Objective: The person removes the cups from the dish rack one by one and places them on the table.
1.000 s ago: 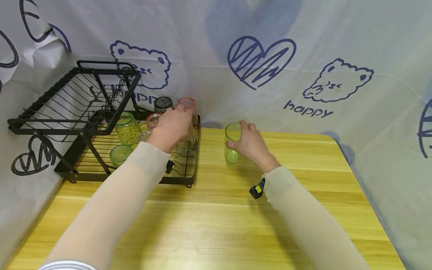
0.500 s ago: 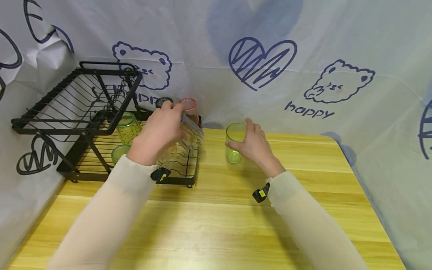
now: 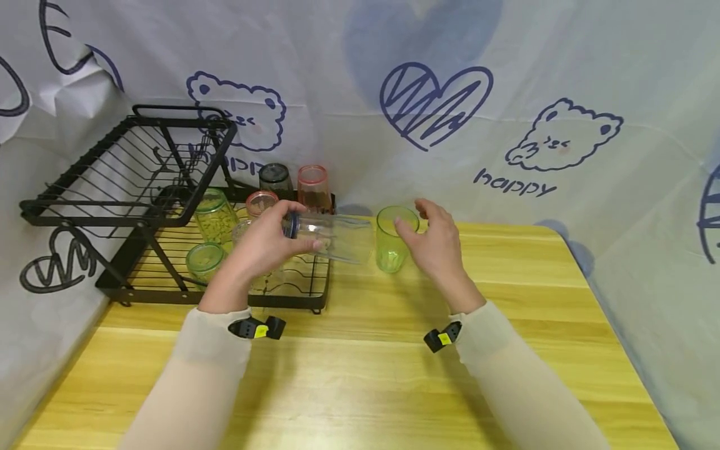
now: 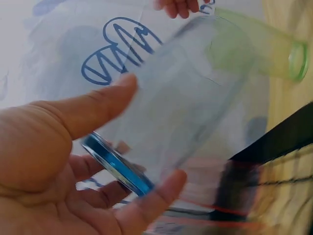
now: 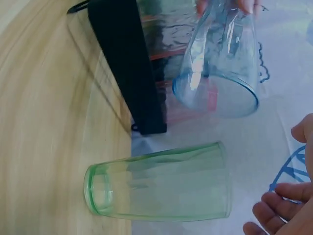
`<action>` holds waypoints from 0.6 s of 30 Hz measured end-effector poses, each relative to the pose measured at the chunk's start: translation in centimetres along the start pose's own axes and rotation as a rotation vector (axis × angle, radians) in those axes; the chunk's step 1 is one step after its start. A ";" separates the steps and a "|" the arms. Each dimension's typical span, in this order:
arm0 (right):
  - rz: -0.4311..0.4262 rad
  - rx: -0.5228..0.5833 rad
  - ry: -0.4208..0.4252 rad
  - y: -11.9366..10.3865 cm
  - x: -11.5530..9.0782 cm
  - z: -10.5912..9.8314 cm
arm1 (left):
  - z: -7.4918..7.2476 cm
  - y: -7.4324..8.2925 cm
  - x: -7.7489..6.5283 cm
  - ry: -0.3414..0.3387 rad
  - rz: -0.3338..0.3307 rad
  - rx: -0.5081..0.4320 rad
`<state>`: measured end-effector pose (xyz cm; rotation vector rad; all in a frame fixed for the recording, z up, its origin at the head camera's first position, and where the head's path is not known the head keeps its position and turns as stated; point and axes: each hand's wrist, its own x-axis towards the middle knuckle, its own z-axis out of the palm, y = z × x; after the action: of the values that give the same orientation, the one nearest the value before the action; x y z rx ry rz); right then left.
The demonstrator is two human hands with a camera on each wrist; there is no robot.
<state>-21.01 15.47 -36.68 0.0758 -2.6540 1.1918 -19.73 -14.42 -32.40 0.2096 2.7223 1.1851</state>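
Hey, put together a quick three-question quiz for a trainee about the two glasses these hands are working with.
1. Which hand holds the clear glass?
2. True or false: the green glass on the table is lying on its side.
3. Where does the clear glass's open end point? A) straight up B) toward the green glass C) straight down

Key:
1. The left hand.
2. False; it stands upright.
3. B.

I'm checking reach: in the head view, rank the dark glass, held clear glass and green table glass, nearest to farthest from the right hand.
1. Green glass, on the table.
2. Clear glass, in the left hand.
3. Dark glass, at the rack's back.
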 end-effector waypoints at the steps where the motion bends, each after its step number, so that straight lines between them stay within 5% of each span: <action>1: -0.012 0.021 0.007 0.0 -0.2 -0.1 | 0.4 -0.4 0.0 -0.002 0.007 -0.037; 10: -0.058 0.161 0.000 -0.1 -2.3 -1.2 | 3.6 -1.5 -0.4 -0.046 0.040 -0.393; 18: -0.010 0.331 -0.208 0.4 -3.6 -2.0 | 7.2 -2.3 -0.4 -0.094 0.071 -0.731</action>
<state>-17.21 17.06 -36.55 0.2814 -2.5899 1.6924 -18.02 -10.92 -38.89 0.2485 2.0389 2.0202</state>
